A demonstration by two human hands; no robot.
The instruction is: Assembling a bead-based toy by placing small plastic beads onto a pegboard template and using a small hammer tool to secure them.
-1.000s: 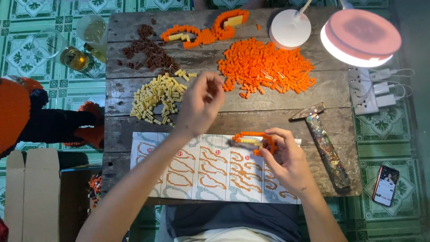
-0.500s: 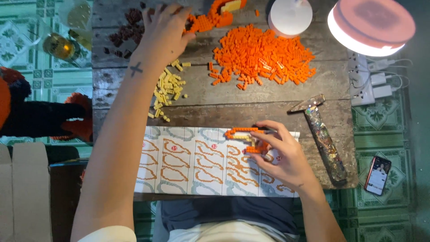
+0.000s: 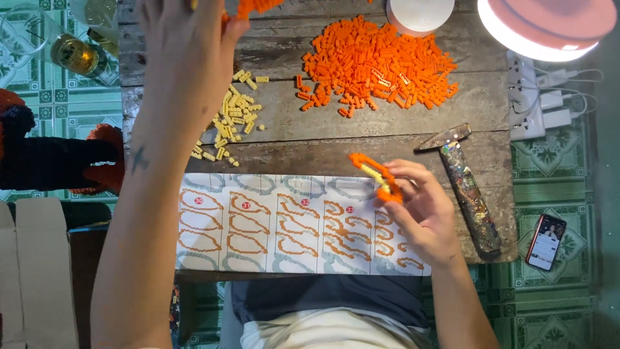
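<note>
1. Two hands: left hand (image 3: 187, 45), right hand (image 3: 423, 213).
2. Two loose brick piles: orange brick pile (image 3: 378, 64), yellow brick pile (image 3: 229, 119).
3. One hammer (image 3: 465, 181).
4. One smartphone (image 3: 546, 242).
5. One instruction sheet (image 3: 278, 223).
6. One lamp (image 3: 549, 26).

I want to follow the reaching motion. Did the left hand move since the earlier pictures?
Yes. The left hand went from above the yellow bricks to the table's far edge, away from the person.
</note>
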